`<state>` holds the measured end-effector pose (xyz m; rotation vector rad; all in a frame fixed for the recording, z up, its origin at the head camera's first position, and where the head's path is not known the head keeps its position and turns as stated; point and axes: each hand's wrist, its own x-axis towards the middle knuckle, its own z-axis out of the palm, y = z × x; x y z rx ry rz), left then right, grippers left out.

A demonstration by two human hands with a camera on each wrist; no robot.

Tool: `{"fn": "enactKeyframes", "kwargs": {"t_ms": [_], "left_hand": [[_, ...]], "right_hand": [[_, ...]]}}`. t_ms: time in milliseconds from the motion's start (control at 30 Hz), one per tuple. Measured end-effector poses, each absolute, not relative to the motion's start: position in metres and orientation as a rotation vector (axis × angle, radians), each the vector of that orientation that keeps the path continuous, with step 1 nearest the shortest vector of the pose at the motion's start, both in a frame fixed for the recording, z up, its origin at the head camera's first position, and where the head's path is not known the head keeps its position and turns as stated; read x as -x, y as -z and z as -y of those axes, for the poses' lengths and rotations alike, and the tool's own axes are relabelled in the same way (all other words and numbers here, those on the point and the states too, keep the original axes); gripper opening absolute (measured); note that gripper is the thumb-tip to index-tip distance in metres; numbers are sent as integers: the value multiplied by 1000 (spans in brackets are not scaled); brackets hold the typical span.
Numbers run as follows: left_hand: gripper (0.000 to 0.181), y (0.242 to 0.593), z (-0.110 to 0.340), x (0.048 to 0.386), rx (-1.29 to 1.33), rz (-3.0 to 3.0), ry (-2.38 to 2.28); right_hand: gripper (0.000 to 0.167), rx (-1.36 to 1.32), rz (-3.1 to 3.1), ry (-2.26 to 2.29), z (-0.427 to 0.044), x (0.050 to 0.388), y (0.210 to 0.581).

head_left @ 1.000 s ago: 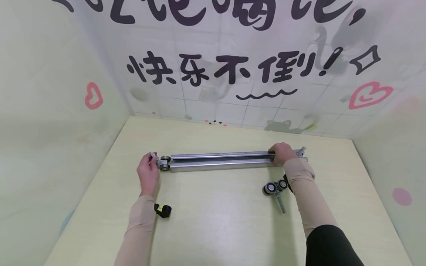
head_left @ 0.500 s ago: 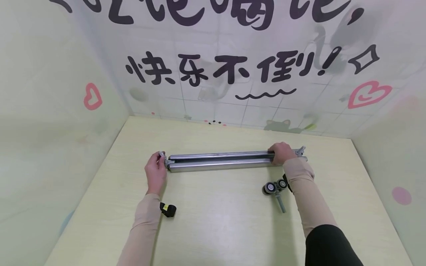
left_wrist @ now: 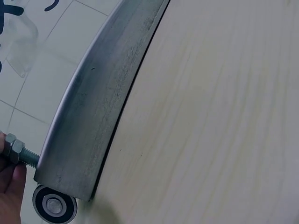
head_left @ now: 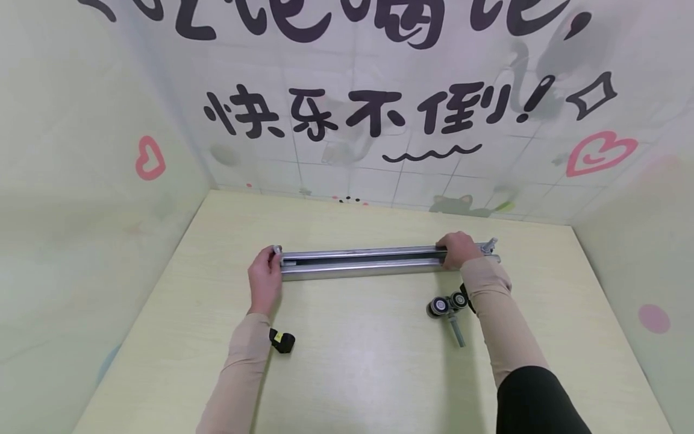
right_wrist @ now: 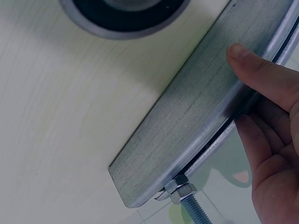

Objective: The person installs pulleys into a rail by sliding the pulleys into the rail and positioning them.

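A silver steel C-channel track [head_left: 352,267] lies along the table, its slot facing up. At its left end my left hand [head_left: 264,283] pinches the threaded bolt [left_wrist: 24,155] of a roller trolley. The trolley's front part is inside the channel; one wheel [left_wrist: 54,205] still shows at the end in the left wrist view. My right hand [head_left: 458,250] grips the track near its right end, thumb [right_wrist: 247,60] on the side wall. Another bolt with nuts [right_wrist: 182,189] stands out of the slot at that end; what it joins inside is hidden.
A loose roller trolley [head_left: 441,306] with black-rimmed wheels and a bolt lies on the table [head_left: 347,361] in front of the right hand. Printed wall panels [head_left: 336,175] enclose the table at the back and on both sides.
My left hand has moved right, sliding the trolley into the track's left end; its wheels were outside before. The right hand keeps its grip in place.
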<state>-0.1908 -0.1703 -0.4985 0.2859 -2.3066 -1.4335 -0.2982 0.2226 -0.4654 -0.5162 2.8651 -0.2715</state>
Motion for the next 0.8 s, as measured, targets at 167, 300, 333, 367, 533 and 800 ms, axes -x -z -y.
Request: {"fn": "enactKeyframes", "kwargs": {"t_ms": [167, 300, 333, 367, 533, 800], "left_hand": [[23, 498, 164, 191, -254, 2334, 1428], [23, 497, 157, 192, -222, 2352, 1434], [23, 497, 156, 193, -210, 2355, 1433], [23, 497, 154, 193, -201, 2360, 1428], [21, 497, 147, 195, -154, 2366, 1404], [20, 501, 140, 199, -76, 2387, 1332]], "right_hand": [[51, 518, -2873, 279, -222, 297, 465], [52, 518, -2878, 280, -221, 295, 464], [52, 520, -2878, 278, -221, 295, 463], [52, 524, -2879, 275, -221, 295, 463], [53, 532, -2876, 272, -221, 295, 462], [52, 535, -2861, 268, -221, 295, 461]]}}
